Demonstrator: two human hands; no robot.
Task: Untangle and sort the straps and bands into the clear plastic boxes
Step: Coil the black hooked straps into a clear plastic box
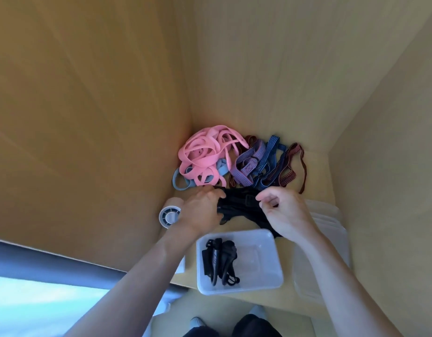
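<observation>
A tangle of black straps lies on the wooden table between my hands. My left hand grips its left side. My right hand pinches a strand at its right side, fingers curled. Behind them sits a heap of pink bands over light blue bands, and beside it purple, blue and dark red striped straps. A clear plastic box near the table's front edge holds several black straps.
A stack of clear boxes or lids stands at the right. A white tape roll sits left of my left hand. Wooden walls close in the table at left, back and right. My feet show below.
</observation>
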